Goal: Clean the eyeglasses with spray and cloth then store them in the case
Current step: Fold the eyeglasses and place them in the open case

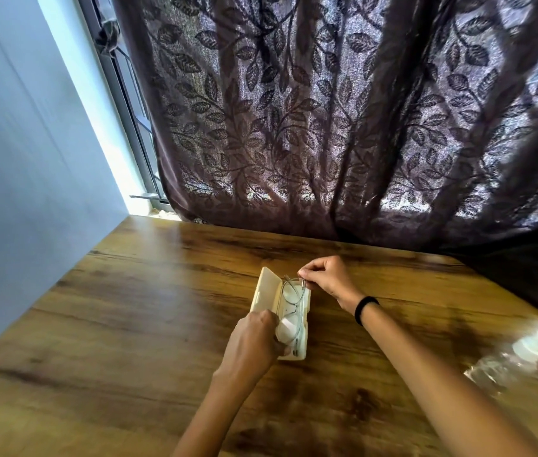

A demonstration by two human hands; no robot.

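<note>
A cream glasses case lies open on the wooden table, lid tipped to the left. Thin-framed eyeglasses rest lengthwise in its tray over a white lining or cloth. My left hand grips the near end of the eyeglasses at the case's near end. My right hand pinches the far end of the frame at the case's far corner. A black band circles my right wrist. A clear bottle lies blurred at the right edge.
The wooden table meets a pale wall on the left. A dark leaf-patterned curtain hangs along the far edge and drapes over the table's right corner. A window frame shows behind it at the upper left.
</note>
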